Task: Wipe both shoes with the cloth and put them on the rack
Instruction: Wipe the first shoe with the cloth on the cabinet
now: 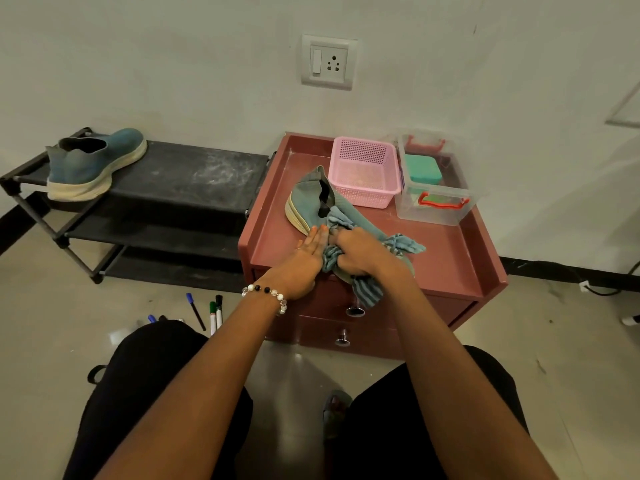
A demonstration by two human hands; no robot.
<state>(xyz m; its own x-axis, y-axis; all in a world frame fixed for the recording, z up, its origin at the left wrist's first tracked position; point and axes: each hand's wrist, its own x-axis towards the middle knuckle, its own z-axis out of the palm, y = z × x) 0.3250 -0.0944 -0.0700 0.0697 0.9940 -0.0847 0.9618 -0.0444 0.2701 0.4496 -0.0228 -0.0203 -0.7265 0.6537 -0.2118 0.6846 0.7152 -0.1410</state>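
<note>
A white wall with a switch and socket plate stands behind a low reddish-brown drawer cabinet, which has a raised rim around its top and two round metal knobs on its front. I take this cabinet as the landmark. On its top, near the middle, lies a blue-grey slip-on shoe on its side, with the pale sole turned to the left and the heel toward the wall. The right hand is on the front part of this shoe, and its fingers are curled around a bunched blue striped cloth, which it presses on the shoe. The ends of the cloth stick out to the right and hang over the front edge of the cabinet. The left hand rests flat against the left side of the shoe, with the fingers straight and pressed together; a bead bracelet is on its wrist.

At the back of the cabinet top stands a pink plastic basket, touching the shoe, and to its right a clear storage box with red handles.

Left of the cabinet stands a black shoe rack. The second blue-grey shoe sits on its top shelf, at the end far from the cabinet. On the floor in front of the cabinet, to the left, lie several markers.
</note>
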